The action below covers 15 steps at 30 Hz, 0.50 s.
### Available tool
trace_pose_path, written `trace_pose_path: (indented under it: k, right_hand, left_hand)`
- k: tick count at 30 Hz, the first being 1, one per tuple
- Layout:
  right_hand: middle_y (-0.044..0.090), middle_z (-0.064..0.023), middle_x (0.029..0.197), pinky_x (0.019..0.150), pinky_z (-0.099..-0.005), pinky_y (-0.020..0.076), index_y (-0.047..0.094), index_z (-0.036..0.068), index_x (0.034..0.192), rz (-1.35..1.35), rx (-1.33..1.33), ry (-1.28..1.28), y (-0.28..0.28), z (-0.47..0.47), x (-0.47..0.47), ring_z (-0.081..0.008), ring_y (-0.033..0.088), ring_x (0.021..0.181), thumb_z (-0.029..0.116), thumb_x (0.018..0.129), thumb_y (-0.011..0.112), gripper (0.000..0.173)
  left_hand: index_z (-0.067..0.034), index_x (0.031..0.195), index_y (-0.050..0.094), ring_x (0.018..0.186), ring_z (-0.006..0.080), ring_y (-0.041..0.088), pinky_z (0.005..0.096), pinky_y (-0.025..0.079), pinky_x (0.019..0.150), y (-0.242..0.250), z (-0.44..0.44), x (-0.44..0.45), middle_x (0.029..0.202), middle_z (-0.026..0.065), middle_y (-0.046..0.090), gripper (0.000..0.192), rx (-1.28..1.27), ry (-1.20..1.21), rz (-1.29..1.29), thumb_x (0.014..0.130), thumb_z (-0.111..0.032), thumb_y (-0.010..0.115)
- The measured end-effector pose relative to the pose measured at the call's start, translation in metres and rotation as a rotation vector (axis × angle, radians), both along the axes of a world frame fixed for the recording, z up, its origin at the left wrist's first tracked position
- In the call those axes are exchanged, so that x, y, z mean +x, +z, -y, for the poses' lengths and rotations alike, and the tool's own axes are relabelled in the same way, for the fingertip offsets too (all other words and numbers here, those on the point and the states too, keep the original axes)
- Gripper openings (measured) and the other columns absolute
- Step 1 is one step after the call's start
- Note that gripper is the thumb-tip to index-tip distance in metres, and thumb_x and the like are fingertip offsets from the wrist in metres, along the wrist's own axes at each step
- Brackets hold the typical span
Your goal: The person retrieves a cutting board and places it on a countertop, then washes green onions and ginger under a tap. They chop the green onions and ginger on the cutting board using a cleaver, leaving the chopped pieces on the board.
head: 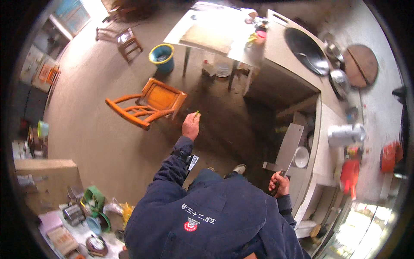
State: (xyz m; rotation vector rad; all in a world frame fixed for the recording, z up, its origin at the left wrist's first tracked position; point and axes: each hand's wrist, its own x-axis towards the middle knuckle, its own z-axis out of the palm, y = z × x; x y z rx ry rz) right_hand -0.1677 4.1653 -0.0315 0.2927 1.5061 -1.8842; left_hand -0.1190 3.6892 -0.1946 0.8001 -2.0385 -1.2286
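My left hand (190, 126) is closed around something small and green (196, 113), whose tip sticks out between thumb and fingers; it is too small to name. The hand is held out over the floor, near a wooden chair (160, 97). On the right, my right hand (279, 184) grips the dark handle of a cleaver (290, 144). The broad blade points up and away from me, beside the open shelves under the counter. A white bowl (301, 157) stands on a shelf behind the blade.
Ahead are a table (176, 29) with a wooden board (207, 40) and a blue bucket (161, 61) with a yellow rim. A wok (305, 50) is set in the counter at right. A cluttered table (76, 230) stands at lower left.
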Motion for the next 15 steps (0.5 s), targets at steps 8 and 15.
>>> trace_pose_path:
  k: [8, 15]
  right_hand:
    - [0.05, -0.002, 0.069, 0.044, -0.0327, 0.0449, 0.049, 0.012, 0.089, 0.093, 0.037, 0.213, -0.03, 0.078, -0.117, -0.0146, 0.051, 0.051, 0.023, 0.091, 0.066, 0.02]
    - [0.05, -0.0015, 0.068, 0.044, -0.0333, 0.0447, 0.053, 0.011, 0.089, 0.048, 0.081, 0.227, -0.054, 0.148, -0.218, -0.0144, 0.05, 0.049, 0.023, 0.091, 0.066, 0.018]
  left_hand:
    - [-0.007, 0.112, 0.07, 0.067, 0.0097, 0.062, 0.0279, 0.052, 0.064, -0.034, 0.044, 0.082, 0.078, 0.0015, 0.067, 0.024, 0.378, 0.31, 0.135, 0.103, -0.027, 0.06]
    - [-0.005, 0.109, 0.068, 0.065, 0.0103, 0.062, 0.0282, 0.052, 0.061, 0.008, 0.099, -0.022, 0.074, 0.0015, 0.063, 0.027, 0.389, 0.21, 0.065, 0.107, -0.027, 0.053]
